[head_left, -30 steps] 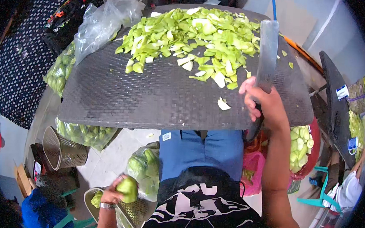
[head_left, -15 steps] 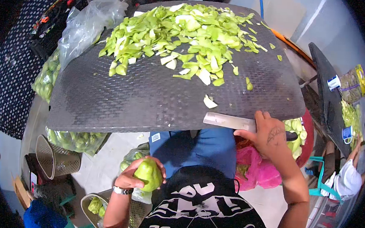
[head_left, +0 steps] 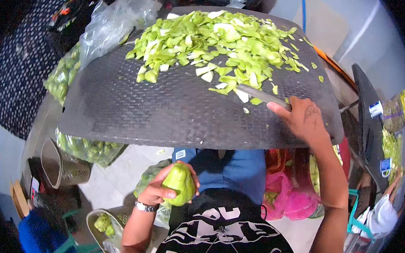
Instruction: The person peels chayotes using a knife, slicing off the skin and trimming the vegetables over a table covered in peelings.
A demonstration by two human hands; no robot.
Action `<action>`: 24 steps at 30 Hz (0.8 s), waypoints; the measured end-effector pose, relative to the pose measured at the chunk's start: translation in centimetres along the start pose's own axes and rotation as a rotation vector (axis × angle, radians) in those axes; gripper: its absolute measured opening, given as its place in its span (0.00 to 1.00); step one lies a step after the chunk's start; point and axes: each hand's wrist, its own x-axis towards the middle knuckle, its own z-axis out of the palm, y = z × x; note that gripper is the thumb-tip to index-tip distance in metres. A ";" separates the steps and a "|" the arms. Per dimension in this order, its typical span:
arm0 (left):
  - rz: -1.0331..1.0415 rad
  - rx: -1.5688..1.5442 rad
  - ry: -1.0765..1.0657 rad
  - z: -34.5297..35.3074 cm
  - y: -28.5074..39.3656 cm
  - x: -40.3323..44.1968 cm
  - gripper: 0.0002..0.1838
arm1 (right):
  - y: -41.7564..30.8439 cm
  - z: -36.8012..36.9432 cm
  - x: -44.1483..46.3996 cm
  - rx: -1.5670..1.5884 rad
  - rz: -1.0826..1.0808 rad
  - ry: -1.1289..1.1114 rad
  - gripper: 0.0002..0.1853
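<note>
My left hand [head_left: 155,188] is wrapped round a green chayote [head_left: 179,185], held in front of my shirt below the near table edge. In my right hand [head_left: 305,119] is a knife [head_left: 264,96], gripped by its handle over the right part of the dark woven-pattern table [head_left: 143,112]. The blade points left, its tip among the nearest green peelings; whether it touches the table I cannot tell. A broad heap of chayote peelings [head_left: 221,38] covers the far half of the tabletop.
A clear plastic bag [head_left: 116,28] lies at the table's far left corner. Bags of chayotes [head_left: 89,148] stand below left, near a tan basket [head_left: 56,169]. Another basket [head_left: 94,231] holds chayotes. A pink bag [head_left: 288,197] sits below right; a person in white [head_left: 383,218] is beyond.
My right hand has moved the knife forward from the near edge, and its blade is now among the peelings. My left hand has raised the chayote slightly and shifted right.
</note>
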 end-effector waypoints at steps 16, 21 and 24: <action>0.383 -0.180 0.722 -2.2 1.0 -4.9 0.34 | -8.2 0.3 -0.1 1.126 0.417 -0.694 0.13; 0.347 -0.293 0.598 2.0 -1.5 0.9 0.28 | -14.0 1.4 -4.1 1.441 0.220 -0.907 0.26; 0.345 -0.056 0.697 5.1 -3.4 3.9 0.32 | -19.0 3.8 -7.2 1.448 -0.119 -0.405 0.37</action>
